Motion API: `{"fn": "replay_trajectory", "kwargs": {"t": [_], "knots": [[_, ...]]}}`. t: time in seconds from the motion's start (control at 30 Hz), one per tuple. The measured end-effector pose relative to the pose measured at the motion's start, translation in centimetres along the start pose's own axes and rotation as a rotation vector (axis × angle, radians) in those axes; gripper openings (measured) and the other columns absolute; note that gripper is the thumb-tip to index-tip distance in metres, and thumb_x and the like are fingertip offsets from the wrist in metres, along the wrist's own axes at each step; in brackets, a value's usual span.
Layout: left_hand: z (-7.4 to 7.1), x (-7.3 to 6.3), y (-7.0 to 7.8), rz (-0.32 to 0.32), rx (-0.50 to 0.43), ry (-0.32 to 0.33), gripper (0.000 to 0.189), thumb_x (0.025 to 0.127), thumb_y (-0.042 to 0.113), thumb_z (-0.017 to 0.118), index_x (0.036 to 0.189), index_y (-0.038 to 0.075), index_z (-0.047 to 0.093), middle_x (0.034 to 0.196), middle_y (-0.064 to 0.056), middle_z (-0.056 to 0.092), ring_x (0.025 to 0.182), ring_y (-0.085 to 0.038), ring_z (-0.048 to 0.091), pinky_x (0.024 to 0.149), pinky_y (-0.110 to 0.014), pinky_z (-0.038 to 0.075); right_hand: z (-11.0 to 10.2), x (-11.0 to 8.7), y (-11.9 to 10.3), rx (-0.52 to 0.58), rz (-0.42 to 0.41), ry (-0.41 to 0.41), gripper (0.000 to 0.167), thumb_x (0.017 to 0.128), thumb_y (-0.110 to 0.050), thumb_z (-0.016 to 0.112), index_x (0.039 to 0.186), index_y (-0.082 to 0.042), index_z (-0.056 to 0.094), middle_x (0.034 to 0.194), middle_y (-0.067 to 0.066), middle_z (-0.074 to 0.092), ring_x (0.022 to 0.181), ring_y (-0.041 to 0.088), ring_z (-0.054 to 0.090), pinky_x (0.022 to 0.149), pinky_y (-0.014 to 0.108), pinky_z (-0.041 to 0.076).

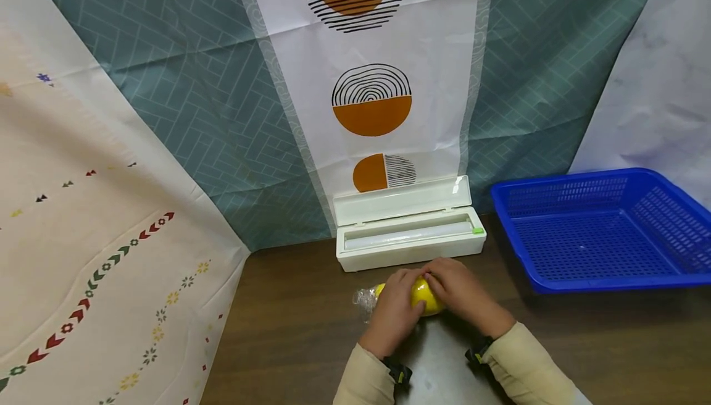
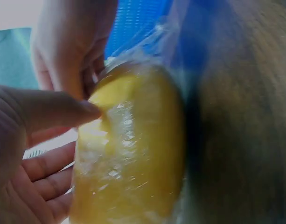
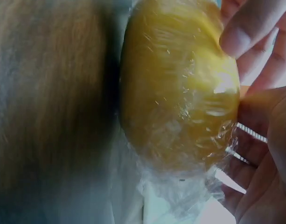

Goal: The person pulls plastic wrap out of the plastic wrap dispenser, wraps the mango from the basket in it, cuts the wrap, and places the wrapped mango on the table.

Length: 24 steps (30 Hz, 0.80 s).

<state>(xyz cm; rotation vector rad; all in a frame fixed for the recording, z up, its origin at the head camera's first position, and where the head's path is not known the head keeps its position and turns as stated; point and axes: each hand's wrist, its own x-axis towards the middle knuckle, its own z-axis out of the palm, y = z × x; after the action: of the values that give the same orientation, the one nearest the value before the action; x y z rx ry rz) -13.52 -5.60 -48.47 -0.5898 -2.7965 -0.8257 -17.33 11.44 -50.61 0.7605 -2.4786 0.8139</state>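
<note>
A rounded yellow thing [image 1: 424,297], possibly a fruit, is wrapped in clear plastic film and lies low over the table in front of the white box. In the left wrist view, the thumb of my left hand [image 1: 395,312] presses on the wrapped yellow thing [image 2: 138,154], its fingers behind it. My right hand [image 1: 465,294] holds the other side, fingertips meeting the left hand's on top. Bunched film [image 1: 364,299] sticks out at the left end. The right wrist view shows more crumpled film [image 3: 180,186] below the yellow thing [image 3: 180,84].
Behind the hands stands a white box [image 1: 411,255] with its lid [image 1: 402,201] raised and a roll of film [image 1: 408,236] inside. A blue plastic basket [image 1: 600,284] sits at the right on the brown wooden table [image 1: 283,325]. Patterned cloth [image 1: 211,127] hangs at the back.
</note>
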Motion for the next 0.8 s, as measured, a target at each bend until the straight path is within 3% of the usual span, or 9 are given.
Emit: {"fn": "replay_trajectory", "kwargs": {"t": [0.17, 0.33, 0.57, 0.8], "knots": [[0.7, 0.3, -0.2, 0.002, 0.033, 0.039, 0.059, 0.09, 0.014, 0.075, 0.143, 0.01, 0.052, 0.139, -0.006, 0.062, 0.133, -0.025, 0.056, 0.117, -0.046, 0.04, -0.2, -0.1, -0.8, 0.021, 0.068, 0.017, 0.022, 0.096, -0.005, 0.061, 0.116, -0.004, 0.07, 0.113, 0.012, 0.071, 0.107, 0.03, 0.066, 0.096, 0.051, 0.052], [1.0, 0.4, -0.6, 0.002, 0.015, 0.06, 0.064, 0.091, 0.015, 0.073, 0.148, 0.006, 0.047, 0.143, -0.008, 0.059, 0.134, -0.025, 0.056, 0.118, -0.049, 0.036, 0.1, -0.2, -1.3, 0.109, 0.108, 0.008, 0.034, 0.097, -0.002, 0.058, 0.131, -0.004, 0.061, 0.121, 0.012, 0.064, 0.106, 0.025, 0.066, 0.089, 0.047, 0.056], [1.3, 0.5, -1.4, -0.04, -0.02, -0.005, 0.065, 0.095, 0.018, 0.064, 0.154, 0.006, 0.038, 0.151, -0.007, 0.053, 0.139, -0.023, 0.052, 0.122, -0.048, 0.029, 1.1, -0.6, -1.8, 0.143, 0.071, -0.08, 0.053, 0.098, -0.011, 0.063, 0.147, 0.0, 0.047, 0.138, 0.016, 0.057, 0.124, 0.033, 0.06, 0.099, 0.053, 0.05], [1.6, 0.6, -2.4, -0.048, -0.04, -0.054, 0.075, 0.09, 0.023, 0.065, 0.157, 0.01, 0.034, 0.154, -0.003, 0.049, 0.142, -0.021, 0.048, 0.125, -0.049, 0.023, 1.7, -0.9, -1.4, 0.16, 0.09, -0.158, 0.062, 0.098, -0.019, 0.065, 0.152, -0.003, 0.041, 0.149, 0.015, 0.051, 0.135, 0.035, 0.052, 0.108, 0.056, 0.044]]}}
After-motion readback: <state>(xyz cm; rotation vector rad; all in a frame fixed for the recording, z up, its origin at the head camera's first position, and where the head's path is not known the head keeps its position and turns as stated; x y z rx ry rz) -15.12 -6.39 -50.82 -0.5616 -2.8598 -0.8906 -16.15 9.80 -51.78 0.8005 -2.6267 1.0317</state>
